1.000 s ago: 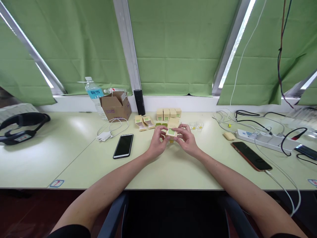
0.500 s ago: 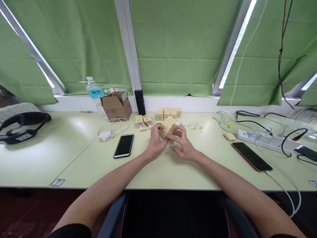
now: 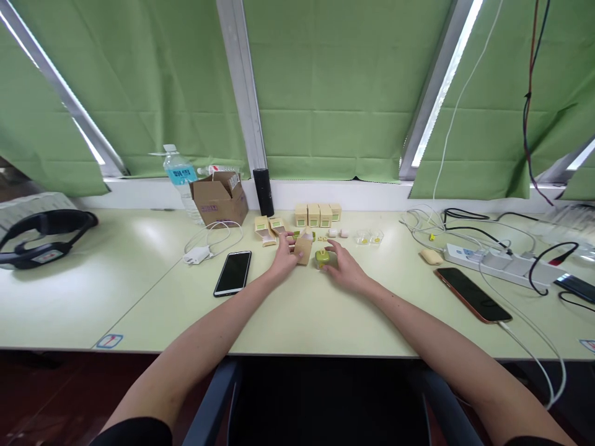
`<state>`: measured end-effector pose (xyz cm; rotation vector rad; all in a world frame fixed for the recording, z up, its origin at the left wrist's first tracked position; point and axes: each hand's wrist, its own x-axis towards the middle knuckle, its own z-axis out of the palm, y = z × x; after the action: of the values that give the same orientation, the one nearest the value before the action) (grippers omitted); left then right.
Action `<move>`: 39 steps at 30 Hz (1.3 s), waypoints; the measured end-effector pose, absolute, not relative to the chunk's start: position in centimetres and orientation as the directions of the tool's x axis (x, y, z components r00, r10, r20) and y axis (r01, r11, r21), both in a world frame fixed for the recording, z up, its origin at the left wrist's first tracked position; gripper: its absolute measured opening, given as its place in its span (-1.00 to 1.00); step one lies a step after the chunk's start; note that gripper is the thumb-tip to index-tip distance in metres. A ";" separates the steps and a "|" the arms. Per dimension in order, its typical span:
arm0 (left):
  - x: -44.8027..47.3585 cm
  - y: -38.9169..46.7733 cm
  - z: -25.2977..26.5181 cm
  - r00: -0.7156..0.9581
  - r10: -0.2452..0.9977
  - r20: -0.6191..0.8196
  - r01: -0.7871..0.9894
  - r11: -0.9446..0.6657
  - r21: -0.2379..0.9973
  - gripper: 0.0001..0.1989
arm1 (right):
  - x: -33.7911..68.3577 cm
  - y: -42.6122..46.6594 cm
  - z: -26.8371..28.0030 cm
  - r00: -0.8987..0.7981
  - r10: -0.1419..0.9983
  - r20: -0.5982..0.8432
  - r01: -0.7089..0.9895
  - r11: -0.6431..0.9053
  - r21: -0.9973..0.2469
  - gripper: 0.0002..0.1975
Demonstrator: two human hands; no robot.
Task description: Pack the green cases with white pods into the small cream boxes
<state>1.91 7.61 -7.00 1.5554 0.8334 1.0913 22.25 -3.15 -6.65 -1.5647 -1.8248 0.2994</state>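
Observation:
My left hand (image 3: 282, 259) is closed on a small brown cardboard box (image 3: 304, 249), which stands with its top flaps up. Just right of it, a small green-topped container (image 3: 321, 257) sits on the table. The fingers of my right hand (image 3: 344, 269) curve round its right side, thumb at the near edge and forefinger at the far edge. Behind these lie some tiny yellowish pieces (image 3: 322, 238), small whitish-pink cylinders (image 3: 338, 233) and clear cups (image 3: 369, 236) with yellow in them.
Several small boxes (image 3: 318, 214) stand in a row at the back, with opened boxes (image 3: 264, 230) to their left. A phone (image 3: 233, 273) lies left, another phone (image 3: 473, 295) right, near a power strip (image 3: 502, 262) and cables. A carton (image 3: 219, 199) and black cylinder (image 3: 263, 192) are behind.
The box was tilted between both hands. It is now upright and further left in my left hand, while my right hand has left it and is at the green-topped container, now in plain view.

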 end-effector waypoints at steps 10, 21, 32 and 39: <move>2.4 5.1 -6.4 0.255 0.850 0.460 0.277 -0.520 0.808 -0.20 | 22.6 -3.3 -5.5 0.068 0.937 0.344 0.883 0.104 -0.459 -0.51; 2.7 5.6 -7.4 0.293 0.724 0.624 0.479 -0.676 0.559 -0.39 | 22.2 -3.6 -6.0 0.027 0.929 0.370 0.854 0.171 -0.491 -0.49; 2.4 4.4 -6.8 0.455 0.630 0.629 0.365 -0.777 0.514 -0.50 | 22.6 -4.1 -3.6 0.125 0.843 0.523 0.760 0.257 -0.597 -0.67; 2.5 3.7 -6.3 0.569 0.575 0.588 0.229 -0.797 0.558 -0.54 | 21.6 -5.3 -2.1 0.265 0.646 0.716 0.516 0.532 -0.671 -0.52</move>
<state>2.54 3.72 -6.34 2.3813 0.6479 1.1108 21.62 -5.32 -2.10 -1.0998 -1.3812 0.1175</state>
